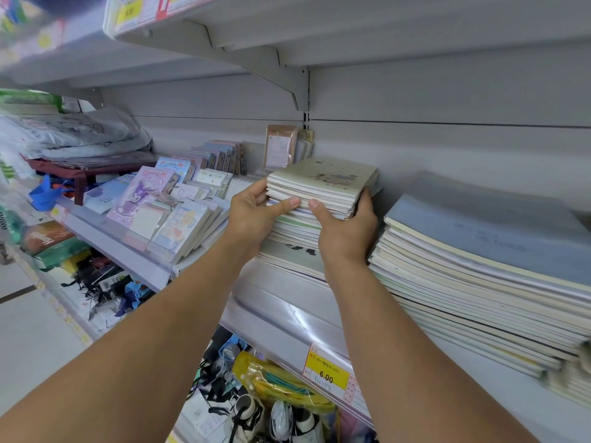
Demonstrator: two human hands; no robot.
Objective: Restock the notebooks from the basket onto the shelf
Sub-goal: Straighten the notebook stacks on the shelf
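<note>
At far left of the frame, folded grey packages (80, 132) and, lower, small character notepads (150, 199) standing in rows on the shelf (281, 311); no part in the step at hand.

Left of centre, left hand (256, 212), fingers curled round the left edge of the top batch of notebooks (323, 183), thumb pressed flat on the front edge. In the centre, this batch resting on a taller pile (294, 231), slightly askew to it, so not yet squared up. Just right of centre, right hand (348, 225), thumb on the front edge close to the other thumb, fingers wrapped round the right side of the same batch. Both hands closed on it, nothing let go.

At right of the frame, a large stack with grey-blue cover (479, 251), just beside the right wrist, already neat. Lower centre, yellow price tag (326, 372) on the shelf rail.

Judged from this: one batch practically delivered, only aligning and releasing left. No basket anywhere in view, so impossible to tell how many notebooks remain; task probably somewhere in the middle, not provably near the end.
</note>
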